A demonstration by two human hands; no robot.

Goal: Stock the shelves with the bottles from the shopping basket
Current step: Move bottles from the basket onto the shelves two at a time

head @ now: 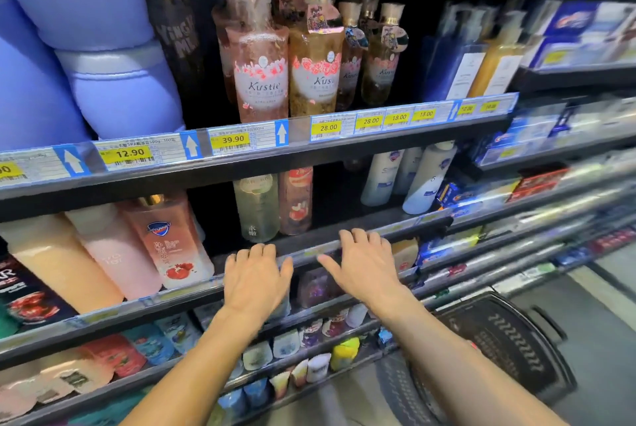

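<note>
On the middle shelf's front rail [182, 292], at the left, a translucent pink pump bottle with a blue Safeguard badge and a pomegranate picture [172, 243] is seen standing on its base, long axis vertical, gold collar pointing up and label turned to the aisle. Just right of it, the left hand [256, 283] is stretched out palm down, fingers straight and slightly spread, with the fingertips at the rail; nothing is held in it.

Behind the gap between the hands, further back on the same shelf, a pale green translucent bottle [257, 209] and a reddish-brown translucent bottle with a red label [296, 200] are set side by side, nearly touching. Both are upright, with their tops hidden behind the upper shelf's price-tag strip [234, 143].

The right hand [363, 267] is likewise released, palm down, thumb spread toward the left hand and fingers laid over the rail, grasping nothing.

Further right on that shelf, white plastic bottles with blue markings [426, 181] are stood upright, a little blurred.

At the lower right, on the floor below the right forearm, a dark plastic shopping basket with slotted walls [502, 339] is seen; its contents cannot be made out.
</note>
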